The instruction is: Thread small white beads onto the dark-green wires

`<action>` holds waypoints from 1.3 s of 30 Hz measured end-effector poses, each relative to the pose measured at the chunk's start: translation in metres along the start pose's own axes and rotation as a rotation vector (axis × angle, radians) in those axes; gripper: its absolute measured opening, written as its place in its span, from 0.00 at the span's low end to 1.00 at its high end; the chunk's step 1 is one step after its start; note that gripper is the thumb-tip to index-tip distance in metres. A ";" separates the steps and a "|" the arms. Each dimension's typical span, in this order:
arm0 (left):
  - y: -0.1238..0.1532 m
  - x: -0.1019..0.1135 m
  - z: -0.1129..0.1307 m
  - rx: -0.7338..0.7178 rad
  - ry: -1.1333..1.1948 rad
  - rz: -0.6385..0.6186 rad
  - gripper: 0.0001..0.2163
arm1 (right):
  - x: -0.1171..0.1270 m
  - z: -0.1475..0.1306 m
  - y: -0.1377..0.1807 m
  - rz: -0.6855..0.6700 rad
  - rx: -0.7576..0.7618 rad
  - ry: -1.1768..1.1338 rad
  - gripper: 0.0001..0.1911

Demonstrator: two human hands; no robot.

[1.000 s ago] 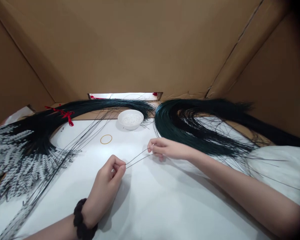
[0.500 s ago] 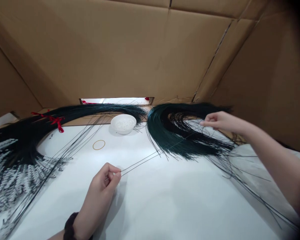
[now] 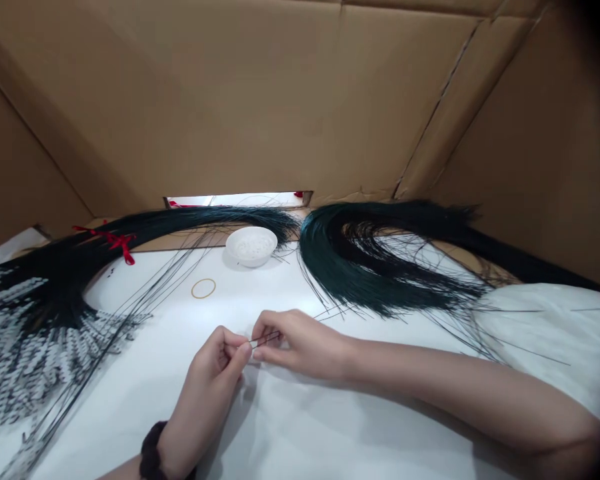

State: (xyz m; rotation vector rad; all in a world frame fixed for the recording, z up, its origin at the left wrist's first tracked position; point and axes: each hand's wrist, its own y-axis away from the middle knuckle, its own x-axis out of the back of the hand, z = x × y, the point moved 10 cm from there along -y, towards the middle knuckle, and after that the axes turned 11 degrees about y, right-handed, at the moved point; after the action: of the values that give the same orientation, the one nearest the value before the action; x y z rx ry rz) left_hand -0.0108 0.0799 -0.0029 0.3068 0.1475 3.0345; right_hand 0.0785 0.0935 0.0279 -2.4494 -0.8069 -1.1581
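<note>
My left hand (image 3: 215, 373) pinches the near ends of a few thin dark wires (image 3: 266, 339) over the white table cover (image 3: 330, 427). Right beside it, my right hand (image 3: 295, 343) is closed in a pinch on the same wires, fingertips almost touching the left ones. The wires run off to the right toward a loose bundle of dark green wires (image 3: 370, 267). A black scrunchie (image 3: 153, 460) sits on my left wrist.
A small white bowl of white beads (image 3: 251, 245) stands at the back centre, a yellow rubber band (image 3: 203, 288) in front of it. A long dark wire bundle tied with red ribbon (image 3: 117, 241) and beaded strands (image 3: 25, 347) lie left. Cardboard walls (image 3: 260, 100) surround the table.
My right hand went out to the green bundle at the right, then came back and now pinches the wires next to my left hand. The left hand barely moved.
</note>
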 end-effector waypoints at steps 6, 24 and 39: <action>-0.001 -0.004 0.000 -0.012 0.003 -0.038 0.08 | -0.022 0.022 0.001 0.009 -0.108 -0.294 0.08; 0.001 -0.009 0.001 -0.051 -0.054 -0.103 0.06 | -0.013 0.024 0.006 0.101 -0.124 -0.297 0.07; -0.002 -0.003 -0.003 0.007 -0.053 -0.058 0.05 | -0.025 0.034 0.003 0.028 -0.150 -0.383 0.06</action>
State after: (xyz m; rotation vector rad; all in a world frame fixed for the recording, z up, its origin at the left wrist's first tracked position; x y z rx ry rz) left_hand -0.0087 0.0814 -0.0067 0.3771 0.1608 2.9661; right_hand 0.0886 0.0991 -0.0127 -2.8470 -0.8070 -0.7715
